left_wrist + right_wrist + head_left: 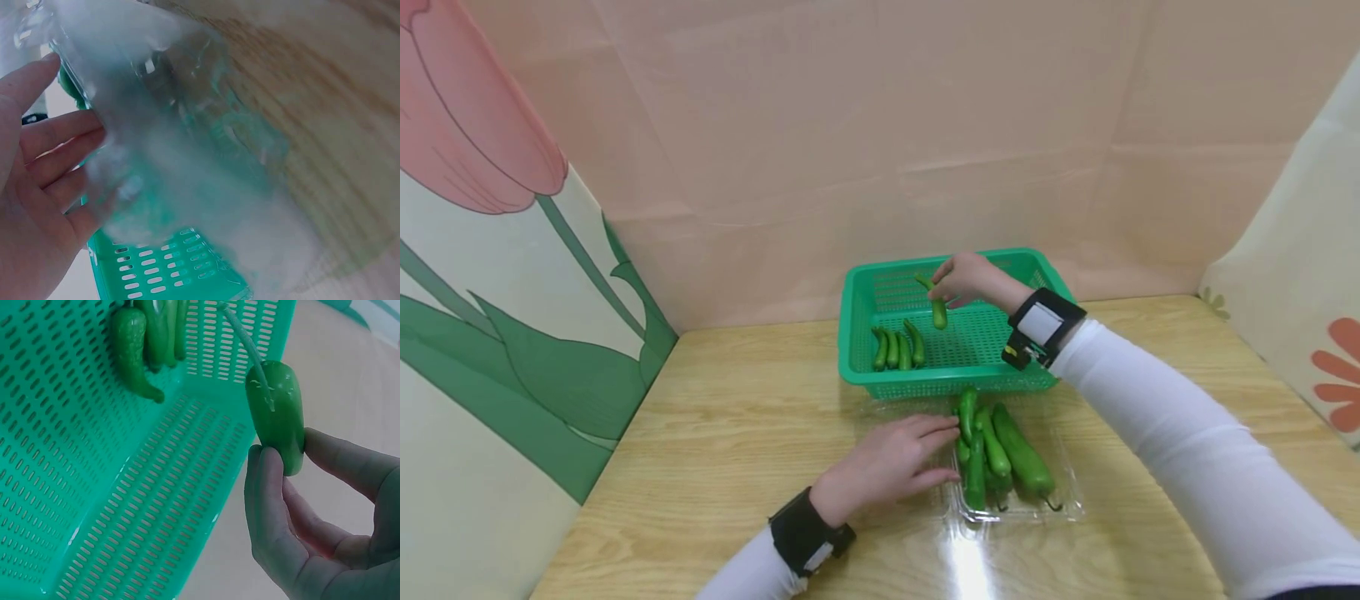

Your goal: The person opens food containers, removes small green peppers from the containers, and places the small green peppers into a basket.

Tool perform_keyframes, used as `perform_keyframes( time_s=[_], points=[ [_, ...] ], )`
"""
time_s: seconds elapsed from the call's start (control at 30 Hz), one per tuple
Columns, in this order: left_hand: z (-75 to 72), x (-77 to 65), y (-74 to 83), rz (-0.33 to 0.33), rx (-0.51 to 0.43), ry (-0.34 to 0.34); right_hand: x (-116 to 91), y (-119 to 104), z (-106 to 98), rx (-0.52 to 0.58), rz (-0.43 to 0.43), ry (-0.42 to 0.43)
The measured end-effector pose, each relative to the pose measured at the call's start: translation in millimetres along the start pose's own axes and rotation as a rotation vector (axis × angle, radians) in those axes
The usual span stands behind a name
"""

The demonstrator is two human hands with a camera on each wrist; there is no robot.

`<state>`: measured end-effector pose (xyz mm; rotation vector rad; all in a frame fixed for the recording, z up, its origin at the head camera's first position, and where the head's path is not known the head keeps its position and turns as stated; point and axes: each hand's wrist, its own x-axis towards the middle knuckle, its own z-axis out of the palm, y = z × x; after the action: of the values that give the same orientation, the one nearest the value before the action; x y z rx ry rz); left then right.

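My right hand [972,279] pinches a green chili pepper [275,415] between thumb and fingertips, holding it above the green basket [951,378]. In the right wrist view its stem sticks up past the fingers. Several green peppers [892,350] lie side by side at the basket's left end. In front of the basket stands a clear plastic box [1033,515] with more green peppers [1021,457] heaped in it. My left hand [887,462] has its fingers extended at the box's left side, fingertips right at its edge. The left wrist view shows the clear plastic [169,125] beside the fingers.
Basket and box stand on a wood-grain table [737,400]. A pink cloth backdrop [880,150] rises behind the basket. Printed flower panels flank the table, a large tulip [482,108] on the left and a red flower [1341,375] on the right.
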<state>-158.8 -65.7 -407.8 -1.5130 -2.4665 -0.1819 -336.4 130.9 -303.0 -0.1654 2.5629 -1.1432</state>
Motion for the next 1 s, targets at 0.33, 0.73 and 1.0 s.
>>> perform_keyframes(
  time_s=[0.33,0.73,1.0],
  points=[
    [1.1,0.6,0.2,-0.004,-0.013,-0.003,17,2,3,-0.036,0.050,0.018],
    [0.8,1.1,0.2,0.006,-0.014,0.007,32,6,5,-0.077,0.077,0.017],
    [-0.6,0.4,0.9,0.005,0.001,0.007,54,24,7,-0.089,0.151,-0.006]
  ],
)
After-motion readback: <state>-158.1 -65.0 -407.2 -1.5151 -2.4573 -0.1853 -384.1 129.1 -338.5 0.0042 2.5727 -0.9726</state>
